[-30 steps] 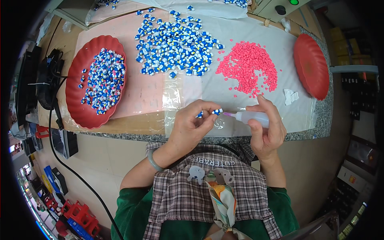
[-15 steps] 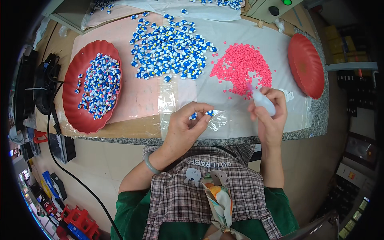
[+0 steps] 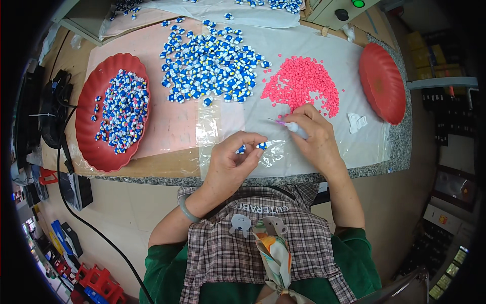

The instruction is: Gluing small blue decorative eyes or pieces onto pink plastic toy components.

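Observation:
Between thumb and forefinger, my left hand [image 3: 230, 158] pinches a small blue-and-white figure [image 3: 261, 145]. A second such figure [image 3: 241, 149] is tucked in the curl of the same hand. My right hand [image 3: 318, 139] is closed round a small white squeeze bottle [image 3: 296, 130] with a purple collar and a thin needle tip. The tip points left, above the sheet, a short way from the pinched figure and apart from it. Just beyond my right hand lies a spread of tiny pink pieces [image 3: 304, 78]. Farther left is a wide pile of blue-and-white figures [image 3: 207, 63].
A red scalloped tray [image 3: 87, 109] at the left holds many figures, some with pink bits. Another red tray [image 3: 383, 83] stands at the right edge. A crumpled white tissue [image 3: 357, 122] lies on the plastic sheet [image 3: 364, 144]. A black cable [image 3: 91, 218] hangs at the left.
My right hand has swung left and toward me with the squeeze bottle, from the pink pieces toward my left hand. The needle tip now points left. My left hand keeps its pinch.

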Available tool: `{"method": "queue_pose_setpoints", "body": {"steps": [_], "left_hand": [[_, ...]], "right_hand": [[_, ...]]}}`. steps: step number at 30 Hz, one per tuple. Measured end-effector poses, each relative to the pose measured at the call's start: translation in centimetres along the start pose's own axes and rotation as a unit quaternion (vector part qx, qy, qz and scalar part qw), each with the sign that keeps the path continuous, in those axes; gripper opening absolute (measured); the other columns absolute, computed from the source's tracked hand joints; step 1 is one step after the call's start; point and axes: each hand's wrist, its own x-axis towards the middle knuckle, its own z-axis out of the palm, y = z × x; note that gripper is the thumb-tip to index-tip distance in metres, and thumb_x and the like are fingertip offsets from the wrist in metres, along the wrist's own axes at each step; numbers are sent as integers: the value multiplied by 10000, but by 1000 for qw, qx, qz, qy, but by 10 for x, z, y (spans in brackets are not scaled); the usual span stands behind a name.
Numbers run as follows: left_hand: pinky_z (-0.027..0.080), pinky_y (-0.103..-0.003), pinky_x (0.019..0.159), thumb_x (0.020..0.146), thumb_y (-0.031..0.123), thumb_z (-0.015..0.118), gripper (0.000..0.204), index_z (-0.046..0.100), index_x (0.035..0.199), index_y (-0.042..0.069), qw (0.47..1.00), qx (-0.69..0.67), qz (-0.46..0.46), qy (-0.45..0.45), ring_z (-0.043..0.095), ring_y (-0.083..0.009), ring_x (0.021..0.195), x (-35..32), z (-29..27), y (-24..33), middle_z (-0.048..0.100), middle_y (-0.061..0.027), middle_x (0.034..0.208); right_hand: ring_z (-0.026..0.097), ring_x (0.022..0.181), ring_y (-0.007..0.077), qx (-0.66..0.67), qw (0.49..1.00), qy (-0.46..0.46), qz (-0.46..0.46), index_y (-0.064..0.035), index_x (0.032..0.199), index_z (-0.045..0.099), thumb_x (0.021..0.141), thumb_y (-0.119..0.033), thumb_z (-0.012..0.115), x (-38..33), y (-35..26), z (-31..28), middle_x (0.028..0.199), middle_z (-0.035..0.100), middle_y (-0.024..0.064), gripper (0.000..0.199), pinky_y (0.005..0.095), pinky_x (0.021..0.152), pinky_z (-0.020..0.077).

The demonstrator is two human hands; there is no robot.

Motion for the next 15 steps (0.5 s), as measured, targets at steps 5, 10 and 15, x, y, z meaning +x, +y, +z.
{"method": "queue_pose_setpoints", "body": {"steps": [5,10,15], "left_hand": [[399,-150,587,905,-45,602,222,648,1109,30,1000,-3,1,-6,456,-6,767,0,-2,0,524,26,906],[402,-150,589,902,-50,602,230,646,1113,29,1000,5,16,-3,453,-5,772,0,-1,-2,514,24,907],[400,-144,594,895,-58,604,241,649,1114,32,1000,-3,0,-9,454,-7,779,0,-2,0,519,21,920]], "right_hand": [[648,830,291,-53,998,-44,2,-8,957,659,735,11,716,2,0,-3,907,613,116,230,359,717,521],[649,789,293,-80,996,-33,24,1,934,658,757,-17,726,-2,-3,-3,868,619,117,190,362,707,521],[651,787,280,-28,999,-17,27,-4,933,669,769,-13,721,-3,3,-6,851,624,120,172,361,702,522]]}}
